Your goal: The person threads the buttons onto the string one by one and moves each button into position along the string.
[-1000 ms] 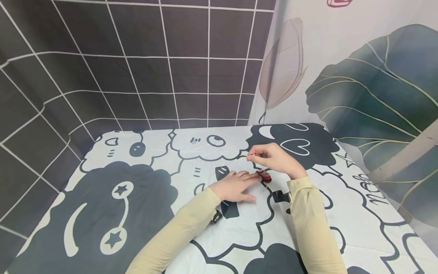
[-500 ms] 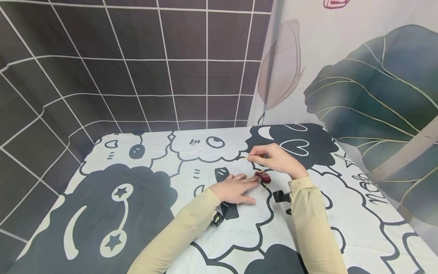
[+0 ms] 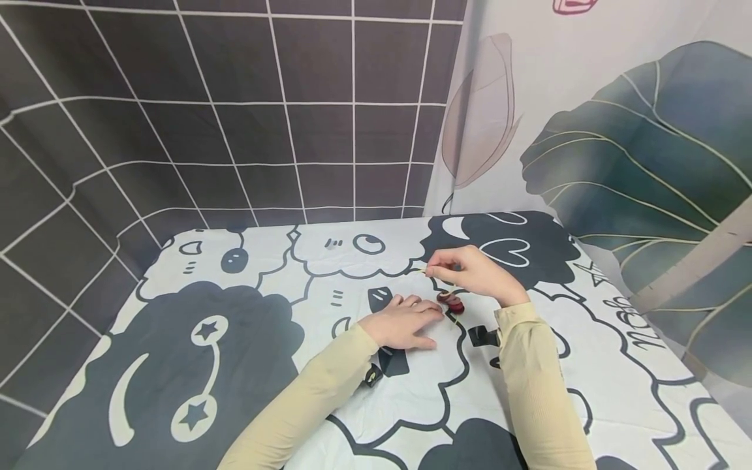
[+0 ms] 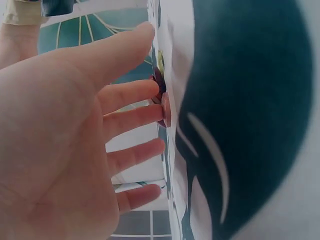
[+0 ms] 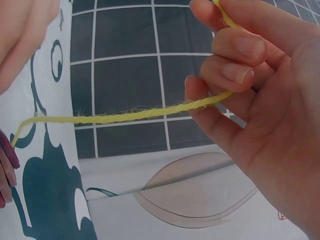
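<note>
Yellow yarn [image 5: 125, 118] is held by my right hand [image 3: 470, 271], its upper end pinched between thumb and index finger while another stretch passes under the curled fingers. From there the yarn slopes down to a small bunch of flat red and pink discs [image 3: 451, 302] on the patterned cloth, seen at the left edge of the right wrist view. My left hand [image 3: 405, 323] lies palm down and spread just left of the discs. In the left wrist view, fingertips of this left hand [image 4: 132, 95] overlap the discs [image 4: 167, 109].
A cloth [image 3: 388, 405] with black-and-white cartoon print covers the table. Black wrist straps [image 3: 483, 337] show by both sleeves. Behind stands a dark grid-patterned curtain [image 3: 323, 130], with a leaf-print curtain [image 3: 652, 143] at the right.
My left fingers have drawn back slightly to the left, showing more of the discs. My right hand keeps its pinch on the yarn, nearly in the same place.
</note>
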Motion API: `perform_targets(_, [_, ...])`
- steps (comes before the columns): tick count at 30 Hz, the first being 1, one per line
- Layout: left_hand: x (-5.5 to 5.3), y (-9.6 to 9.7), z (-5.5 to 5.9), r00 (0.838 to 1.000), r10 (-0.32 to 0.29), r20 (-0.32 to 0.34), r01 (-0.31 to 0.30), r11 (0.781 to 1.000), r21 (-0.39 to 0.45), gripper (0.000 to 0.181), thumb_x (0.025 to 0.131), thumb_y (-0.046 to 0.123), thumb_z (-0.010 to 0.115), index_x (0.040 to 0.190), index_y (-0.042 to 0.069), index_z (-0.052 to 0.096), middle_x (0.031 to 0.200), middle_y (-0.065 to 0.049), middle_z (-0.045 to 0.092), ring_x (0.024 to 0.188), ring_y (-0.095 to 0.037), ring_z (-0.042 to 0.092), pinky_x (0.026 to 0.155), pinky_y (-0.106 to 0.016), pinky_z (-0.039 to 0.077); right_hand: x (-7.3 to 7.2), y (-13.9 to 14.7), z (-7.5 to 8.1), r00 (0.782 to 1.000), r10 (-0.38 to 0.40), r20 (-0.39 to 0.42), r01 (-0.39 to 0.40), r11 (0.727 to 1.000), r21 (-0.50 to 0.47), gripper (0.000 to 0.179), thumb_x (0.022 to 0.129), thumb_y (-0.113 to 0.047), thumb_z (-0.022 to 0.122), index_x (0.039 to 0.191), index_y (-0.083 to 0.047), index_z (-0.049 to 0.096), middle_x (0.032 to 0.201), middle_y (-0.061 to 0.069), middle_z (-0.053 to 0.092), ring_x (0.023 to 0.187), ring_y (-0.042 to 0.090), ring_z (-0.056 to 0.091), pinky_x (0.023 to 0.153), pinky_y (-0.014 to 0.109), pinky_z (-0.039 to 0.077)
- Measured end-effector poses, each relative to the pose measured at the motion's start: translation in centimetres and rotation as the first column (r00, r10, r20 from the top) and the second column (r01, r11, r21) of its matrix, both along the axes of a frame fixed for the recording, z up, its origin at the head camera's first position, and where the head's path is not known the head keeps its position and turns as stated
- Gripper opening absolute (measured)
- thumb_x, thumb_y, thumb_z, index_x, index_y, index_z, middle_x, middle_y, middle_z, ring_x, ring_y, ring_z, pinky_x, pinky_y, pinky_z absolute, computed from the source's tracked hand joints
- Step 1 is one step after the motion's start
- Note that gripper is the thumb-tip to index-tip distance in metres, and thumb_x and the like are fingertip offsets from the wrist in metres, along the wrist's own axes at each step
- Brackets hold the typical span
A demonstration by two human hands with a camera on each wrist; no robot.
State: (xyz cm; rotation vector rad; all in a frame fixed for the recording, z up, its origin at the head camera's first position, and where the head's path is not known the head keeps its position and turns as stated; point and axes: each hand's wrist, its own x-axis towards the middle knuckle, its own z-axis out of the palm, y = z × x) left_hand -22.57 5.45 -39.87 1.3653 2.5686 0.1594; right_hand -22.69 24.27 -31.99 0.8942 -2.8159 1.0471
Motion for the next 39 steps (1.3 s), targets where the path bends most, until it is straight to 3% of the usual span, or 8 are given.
perform_targets(7, [-0.4, -0.2, 0.2, 0.997, -0.017, -0.073, 0.015, 1.0, -0.02, 0.048, 0.092, 0.042, 0.061, 0.133, 0.019, 0.055, 0.122, 0.004, 0.053, 0.111, -0.014, 0.048, 0.086, -0.027, 0.036, 0.0, -0.1, 0.1, 1.0, 0.001, 0.007, -0.001, 1.0, 0.017, 0.007, 0.093, -0.015, 0.062, 0.089, -0.016, 0.067, 0.071, -0.002, 0.056, 0.061, 0.005, 0.044, 0.061, 0.025, 0.041])
perform_targets(13, [-1.0, -0.5, 0.4, 0.996, -0.038, -0.082, 0.037, 0.999, -0.009, 0.023, 0.087, 0.026, 0.066, 0.108, 0.016, 0.066, 0.091, 0.004, 0.049, 0.086, -0.014, 0.047, 0.069, -0.023, 0.031, -0.1, 0.0, -0.1, 1.0, -0.009, 0.002, 0.008, 1.0, 0.027, 0.007, 0.093, -0.016, 0.063, 0.088, -0.017, 0.068, 0.069, -0.009, 0.051, 0.06, 0.005, 0.044, 0.06, 0.026, 0.041])
perform_targets(21, [-1.2, -0.9, 0.9, 0.999, -0.048, -0.024, 0.049, 0.998, 0.042, 0.019, 0.085, 0.011, 0.068, 0.104, 0.014, 0.069, 0.096, 0.0, 0.056, 0.086, -0.014, 0.051, 0.081, -0.023, 0.043, -0.2, 0.0, -0.3, 1.0, -0.011, 0.016, 0.011, 1.0, 0.013, 0.008, 0.093, -0.017, 0.063, 0.086, -0.018, 0.067, 0.068, -0.009, 0.049, 0.061, 0.005, 0.044, 0.061, 0.023, 0.04])
perform_targets(28, [-1.4, -1.0, 1.1, 0.997, -0.081, 0.015, 0.08, 0.994, 0.079, 0.011, 0.084, 0.005, 0.066, 0.092, 0.011, 0.068, 0.086, 0.001, 0.056, 0.077, -0.01, 0.05, 0.072, -0.018, 0.041, -0.3, -0.2, -0.3, 1.0, -0.005, 0.024, 0.005, 1.0, 0.017, 0.008, 0.093, -0.016, 0.063, 0.086, -0.017, 0.067, 0.069, -0.009, 0.049, 0.06, 0.005, 0.044, 0.059, 0.023, 0.04])
perform_targets(39, [-1.8, -1.5, 0.9, 0.992, -0.038, 0.119, 0.031, 0.998, 0.062, 0.016, 0.079, 0.011, 0.071, 0.092, 0.01, 0.064, 0.084, 0.003, 0.056, 0.074, -0.006, 0.049, 0.069, -0.015, 0.039, -0.2, 0.0, -0.3, 1.0, -0.02, 0.019, 0.02, 1.0, 0.023, 0.008, 0.093, -0.017, 0.063, 0.087, -0.018, 0.067, 0.068, -0.009, 0.049, 0.06, 0.005, 0.043, 0.061, 0.024, 0.04])
